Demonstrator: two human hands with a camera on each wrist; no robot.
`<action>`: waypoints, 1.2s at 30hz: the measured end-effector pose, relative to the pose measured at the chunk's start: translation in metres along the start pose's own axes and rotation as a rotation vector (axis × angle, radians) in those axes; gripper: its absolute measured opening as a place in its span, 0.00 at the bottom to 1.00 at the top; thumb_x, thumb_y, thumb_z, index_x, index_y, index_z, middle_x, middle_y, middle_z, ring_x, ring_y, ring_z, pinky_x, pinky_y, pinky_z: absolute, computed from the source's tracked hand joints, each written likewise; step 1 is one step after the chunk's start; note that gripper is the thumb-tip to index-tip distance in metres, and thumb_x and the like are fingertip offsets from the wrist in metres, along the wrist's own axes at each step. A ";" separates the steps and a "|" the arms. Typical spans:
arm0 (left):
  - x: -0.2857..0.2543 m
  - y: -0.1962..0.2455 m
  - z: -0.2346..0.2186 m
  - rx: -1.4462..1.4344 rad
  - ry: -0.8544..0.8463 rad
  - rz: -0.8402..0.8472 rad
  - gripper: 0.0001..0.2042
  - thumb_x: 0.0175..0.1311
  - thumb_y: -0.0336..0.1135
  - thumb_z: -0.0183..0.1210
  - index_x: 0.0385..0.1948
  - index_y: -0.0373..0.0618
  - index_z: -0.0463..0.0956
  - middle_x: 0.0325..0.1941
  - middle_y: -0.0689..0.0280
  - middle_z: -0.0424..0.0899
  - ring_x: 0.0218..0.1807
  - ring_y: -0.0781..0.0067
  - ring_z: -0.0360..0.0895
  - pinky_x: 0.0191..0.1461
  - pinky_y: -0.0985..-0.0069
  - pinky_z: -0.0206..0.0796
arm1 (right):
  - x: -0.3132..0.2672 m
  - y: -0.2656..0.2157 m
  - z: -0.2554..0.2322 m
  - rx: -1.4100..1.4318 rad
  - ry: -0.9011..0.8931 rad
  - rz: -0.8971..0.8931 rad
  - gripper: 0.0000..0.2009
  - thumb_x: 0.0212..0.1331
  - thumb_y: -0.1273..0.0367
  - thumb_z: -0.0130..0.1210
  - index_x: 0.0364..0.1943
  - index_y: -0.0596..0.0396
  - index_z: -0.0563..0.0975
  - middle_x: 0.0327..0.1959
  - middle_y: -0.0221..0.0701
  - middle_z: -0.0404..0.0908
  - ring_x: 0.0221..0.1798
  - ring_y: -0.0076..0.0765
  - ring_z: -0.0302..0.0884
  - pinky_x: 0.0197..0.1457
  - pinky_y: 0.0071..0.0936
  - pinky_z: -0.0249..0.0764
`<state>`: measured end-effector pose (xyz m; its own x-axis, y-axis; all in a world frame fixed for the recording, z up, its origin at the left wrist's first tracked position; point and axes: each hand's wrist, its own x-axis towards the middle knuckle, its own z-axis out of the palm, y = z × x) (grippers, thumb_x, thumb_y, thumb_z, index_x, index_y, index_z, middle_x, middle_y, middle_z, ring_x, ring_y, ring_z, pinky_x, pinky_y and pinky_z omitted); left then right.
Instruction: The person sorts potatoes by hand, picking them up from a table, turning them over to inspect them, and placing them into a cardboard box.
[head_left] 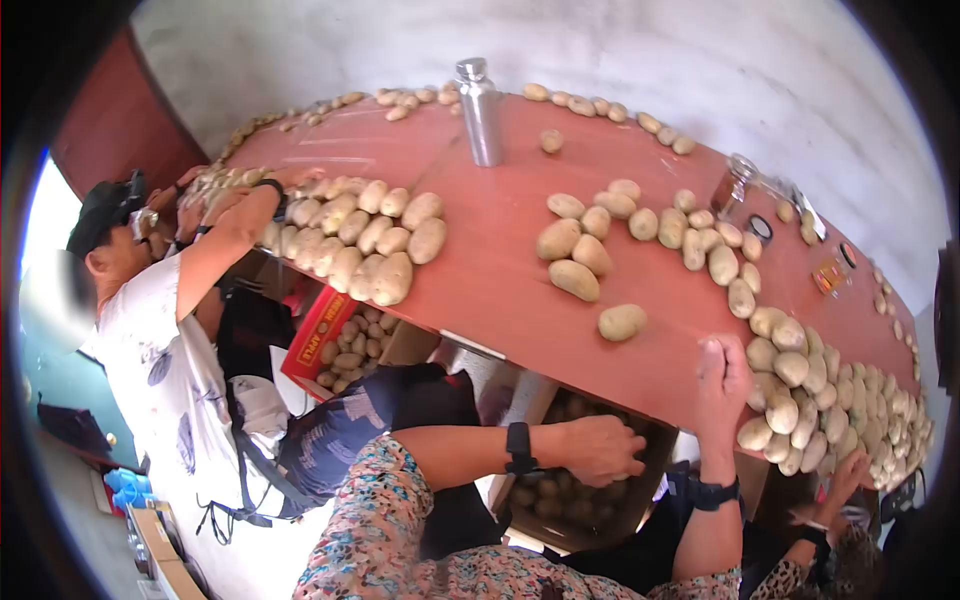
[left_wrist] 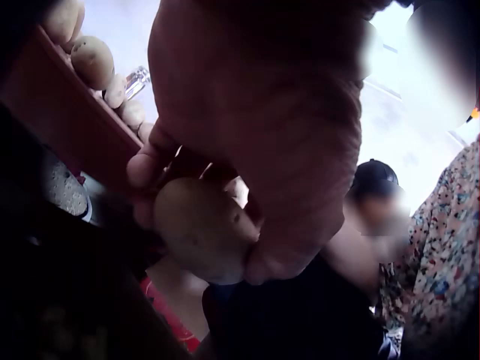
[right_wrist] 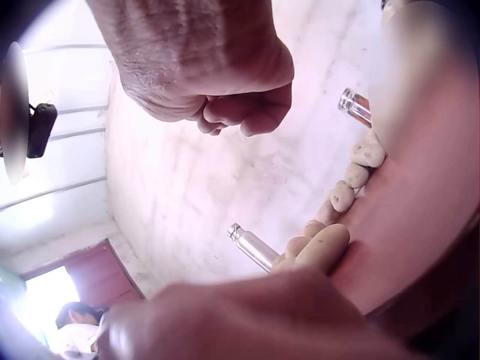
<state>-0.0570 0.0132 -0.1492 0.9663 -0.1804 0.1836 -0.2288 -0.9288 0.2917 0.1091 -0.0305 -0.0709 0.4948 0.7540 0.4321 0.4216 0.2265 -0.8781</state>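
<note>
Over the open box, my left hand (head_left: 602,450) is low beside the table edge. The left wrist view shows that hand (left_wrist: 255,142) pinching a potato (left_wrist: 199,229) between thumb and fingers. My right hand (head_left: 722,375) is raised at the table's near edge, right of a lone potato (head_left: 622,322). In the right wrist view the right hand (right_wrist: 217,67) has its fingers curled in, and no object shows in it. Potatoes (head_left: 565,500) lie in the shadowed box (head_left: 640,500) below the left hand.
On the red table (head_left: 490,260) stand a metal bottle (head_left: 480,115) and a glass jar (head_left: 735,185). Potato rows (head_left: 350,235) cover its left part, and a large potato group (head_left: 800,390) its right. A person (head_left: 150,300) works at left; another's hand (head_left: 850,475) is at right.
</note>
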 end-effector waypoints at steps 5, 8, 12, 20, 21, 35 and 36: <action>-0.005 -0.006 0.010 0.387 -0.008 -0.074 0.06 0.52 0.35 0.54 0.28 0.45 0.77 0.33 0.66 0.74 0.37 0.69 0.74 0.37 0.69 0.68 | -0.001 -0.012 0.012 -0.036 -0.056 0.074 0.07 0.68 0.70 0.47 0.33 0.56 0.74 0.21 0.19 0.65 0.24 0.12 0.59 0.28 0.14 0.58; 0.000 0.002 -0.014 0.264 0.029 -0.080 0.06 0.51 0.34 0.54 0.27 0.43 0.76 0.29 0.65 0.73 0.37 0.70 0.75 0.36 0.74 0.67 | -0.001 -0.006 0.020 -0.008 -0.075 0.040 0.07 0.68 0.71 0.48 0.33 0.57 0.75 0.21 0.20 0.66 0.24 0.12 0.60 0.26 0.16 0.59; 0.005 0.002 -0.024 0.227 0.083 -0.036 0.06 0.49 0.35 0.55 0.23 0.43 0.77 0.29 0.64 0.75 0.35 0.68 0.75 0.37 0.73 0.68 | 0.000 -0.004 0.024 -0.012 -0.105 0.015 0.06 0.68 0.71 0.48 0.34 0.58 0.75 0.21 0.20 0.67 0.24 0.13 0.61 0.27 0.17 0.60; 0.005 -0.036 -0.050 0.447 0.345 -0.444 0.13 0.52 0.37 0.55 0.36 0.41 0.78 0.44 0.59 0.72 0.51 0.60 0.67 0.53 0.61 0.60 | -0.007 -0.008 0.027 0.001 -0.165 0.127 0.07 0.70 0.70 0.45 0.36 0.57 0.72 0.27 0.21 0.68 0.30 0.15 0.61 0.35 0.17 0.63; 0.007 -0.042 -0.050 0.467 0.421 -0.486 0.15 0.53 0.37 0.54 0.42 0.41 0.76 0.48 0.58 0.71 0.55 0.59 0.66 0.55 0.62 0.59 | -0.009 -0.007 0.031 0.030 -0.191 0.112 0.07 0.70 0.70 0.45 0.36 0.57 0.72 0.27 0.21 0.68 0.30 0.15 0.61 0.35 0.17 0.63; 0.024 -0.072 -0.032 0.581 0.401 -0.694 0.21 0.53 0.39 0.58 0.48 0.40 0.72 0.49 0.59 0.70 0.51 0.62 0.68 0.47 0.64 0.64 | -0.014 -0.005 0.027 -0.038 -0.211 0.043 0.06 0.68 0.73 0.45 0.33 0.58 0.73 0.22 0.24 0.67 0.25 0.16 0.60 0.28 0.19 0.59; 0.026 -0.074 -0.032 0.548 0.408 -0.724 0.22 0.51 0.39 0.59 0.48 0.40 0.71 0.47 0.61 0.70 0.49 0.63 0.67 0.45 0.65 0.63 | -0.014 -0.004 0.026 -0.044 -0.212 0.042 0.06 0.68 0.73 0.45 0.33 0.58 0.73 0.22 0.24 0.67 0.25 0.16 0.61 0.28 0.19 0.59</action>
<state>-0.0183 0.0880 -0.1358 0.7129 0.5190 0.4716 0.5857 -0.8105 0.0065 0.0805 -0.0258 -0.0793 0.3434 0.8761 0.3384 0.4391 0.1687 -0.8825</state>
